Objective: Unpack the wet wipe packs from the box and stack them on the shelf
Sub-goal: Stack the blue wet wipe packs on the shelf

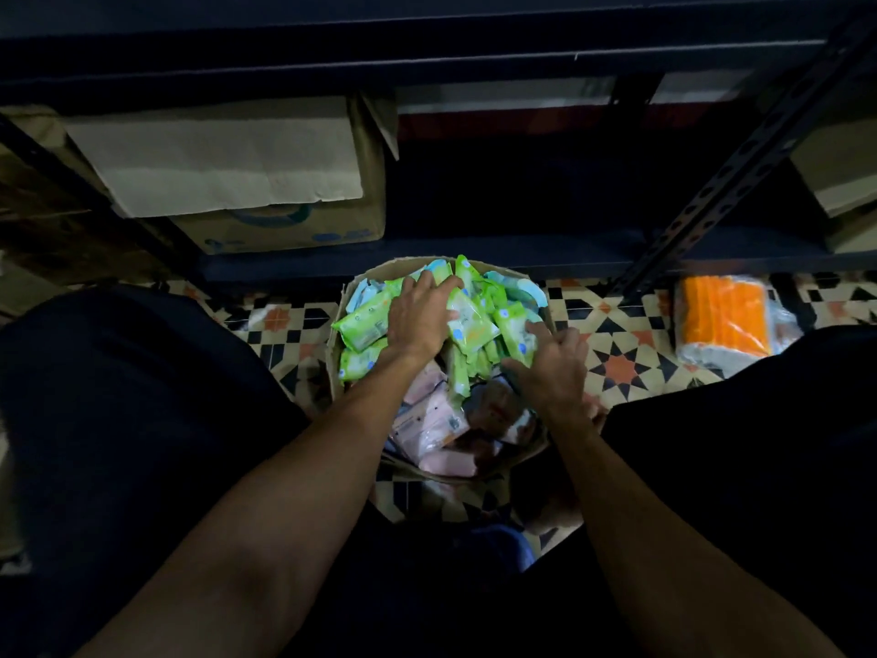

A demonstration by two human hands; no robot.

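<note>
An open cardboard box (335, 353) stands on the tiled floor between my knees. It is heaped with green wet wipe packs (363, 327) at its far end and pink packs (434, 420) nearer to me. My left hand (417, 315) lies on top of the green heap, fingers spread over several packs. My right hand (550, 363) reaches in from the box's right side, fingers spread against the green packs there. Just beyond the box runs the dark lowest shelf (522, 249), with bare room in its middle.
A cardboard carton (265, 182) with a torn flap sits on the shelf at the left. A perforated metal upright (731, 173) slants down on the right. An orange wrapped bundle (726, 320) lies on the floor at the right. My dark-clothed knees flank the box.
</note>
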